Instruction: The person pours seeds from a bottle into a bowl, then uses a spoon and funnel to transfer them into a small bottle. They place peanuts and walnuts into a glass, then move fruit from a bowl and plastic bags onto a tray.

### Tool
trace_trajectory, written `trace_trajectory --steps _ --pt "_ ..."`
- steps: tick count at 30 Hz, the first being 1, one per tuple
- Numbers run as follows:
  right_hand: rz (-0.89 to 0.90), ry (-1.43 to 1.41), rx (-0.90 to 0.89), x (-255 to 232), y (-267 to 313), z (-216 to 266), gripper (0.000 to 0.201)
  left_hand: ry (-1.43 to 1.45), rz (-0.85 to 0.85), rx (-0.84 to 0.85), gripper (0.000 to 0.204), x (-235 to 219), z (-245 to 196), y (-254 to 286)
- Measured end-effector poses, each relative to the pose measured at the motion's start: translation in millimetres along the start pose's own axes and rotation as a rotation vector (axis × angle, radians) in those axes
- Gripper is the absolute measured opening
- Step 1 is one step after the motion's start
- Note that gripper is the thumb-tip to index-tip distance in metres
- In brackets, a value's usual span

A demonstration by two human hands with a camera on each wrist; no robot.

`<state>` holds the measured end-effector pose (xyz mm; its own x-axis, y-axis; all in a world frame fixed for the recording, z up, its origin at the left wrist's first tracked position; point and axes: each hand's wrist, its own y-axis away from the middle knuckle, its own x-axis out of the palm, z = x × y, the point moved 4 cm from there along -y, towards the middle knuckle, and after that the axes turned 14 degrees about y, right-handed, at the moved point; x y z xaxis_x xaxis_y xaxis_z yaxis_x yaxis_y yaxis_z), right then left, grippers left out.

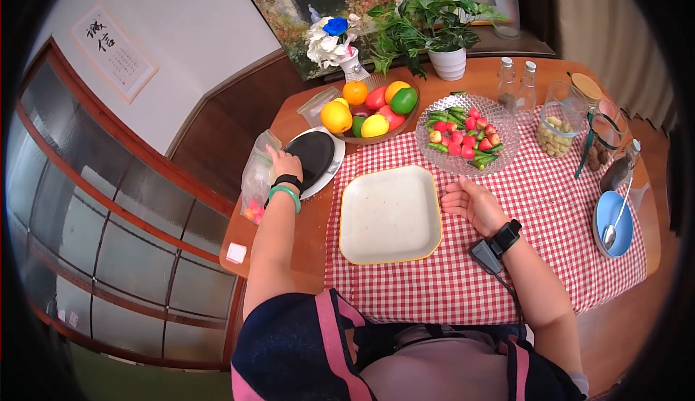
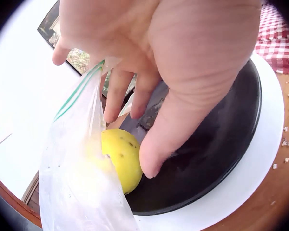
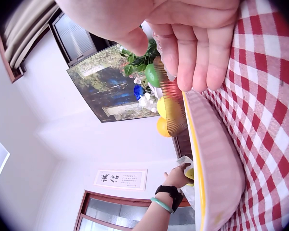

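In the head view, my left hand (image 1: pixel 287 166) is over the left edge of a black plate (image 1: pixel 310 156), beside a clear plastic bag (image 1: pixel 255 176). A yellow fruit (image 2: pixel 123 156) appears in the left wrist view, partly behind the bag (image 2: pixel 82 168); the thumb of my left hand (image 2: pixel 144 91) is beside it, fingers spread above. Whether they touch is unclear. My right hand (image 1: pixel 474 205), palm turned up and fingers relaxed, holds nothing at the right rim of a white square tray (image 1: pixel 391 213). The right wrist view shows that hand (image 3: pixel 197 38) over the tray (image 3: pixel 212 159).
A fruit bowl (image 1: pixel 394 129) stands behind the tray. At its right is a glass bowl (image 1: pixel 428 151) of strawberries and green peppers. Jars (image 1: pixel 557 137), bottles (image 1: pixel 506 86) and a blue bowl (image 1: pixel 602 216) with a spoon are on the right. A pink-white box (image 1: pixel 236 253) sits near the left edge.
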<state>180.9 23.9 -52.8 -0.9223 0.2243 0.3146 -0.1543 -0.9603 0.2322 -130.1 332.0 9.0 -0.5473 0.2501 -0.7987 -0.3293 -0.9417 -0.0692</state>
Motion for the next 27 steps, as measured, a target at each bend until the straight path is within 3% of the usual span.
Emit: trace_trajectory --steps 3,10,13,19,27 --pt "0.010 -0.009 0.000 2 2 2 0.039 -0.090 0.099 -0.004 0.036 4 -5 -4" --pt "-0.002 0.003 0.000 1 1 1 0.039 -0.182 0.042 -0.011 0.036 15 -10 -3" --pt "0.001 0.005 -0.002 1 1 2 0.039 -0.184 0.153 -0.051 0.039 20 -6 -9" --pt "-0.006 0.013 0.001 2 2 3 0.039 -0.167 0.081 -0.015 0.037 14 -5 -4" --pt "0.007 -0.007 -0.009 1 2 2 0.038 -0.104 0.096 -0.118 0.034 24 -4 -9"
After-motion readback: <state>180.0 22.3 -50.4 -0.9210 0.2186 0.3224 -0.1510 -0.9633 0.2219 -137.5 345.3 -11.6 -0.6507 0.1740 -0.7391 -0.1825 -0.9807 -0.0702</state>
